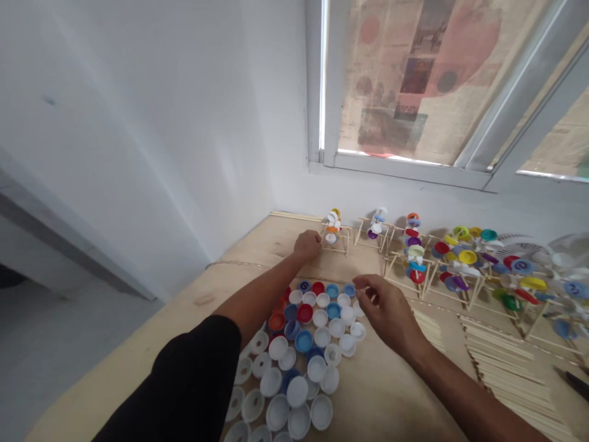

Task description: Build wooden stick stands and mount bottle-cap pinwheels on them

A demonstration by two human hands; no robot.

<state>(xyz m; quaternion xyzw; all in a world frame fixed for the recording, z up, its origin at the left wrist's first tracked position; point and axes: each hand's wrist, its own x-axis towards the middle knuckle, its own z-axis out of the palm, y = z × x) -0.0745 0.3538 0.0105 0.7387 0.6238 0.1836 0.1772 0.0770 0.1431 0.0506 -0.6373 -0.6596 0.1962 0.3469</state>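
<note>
Near the far edge of the board, my left hand (307, 245) is closed beside a small stick stand (341, 247) that carries stacked bottle caps (332, 226). Its fingertips face away, so what they hold, if anything, is hidden. My right hand (386, 307) has its thumb and index finger pinched at the right edge of a blue bottle cap (348, 290), which lies at the back of a spread of caps. White caps (297, 391) fill the front of this spread. Red caps (304, 313) and further blue ones sit among them; my left forearm covers its left side.
More stick stands with colourful caps (460, 258) line the wall to the right. Thin wooden sticks (506, 368) lie in rows at the lower right, near a dark tool (575, 385). A papered window (414, 80) is above; the white wall (221, 123) borders the left.
</note>
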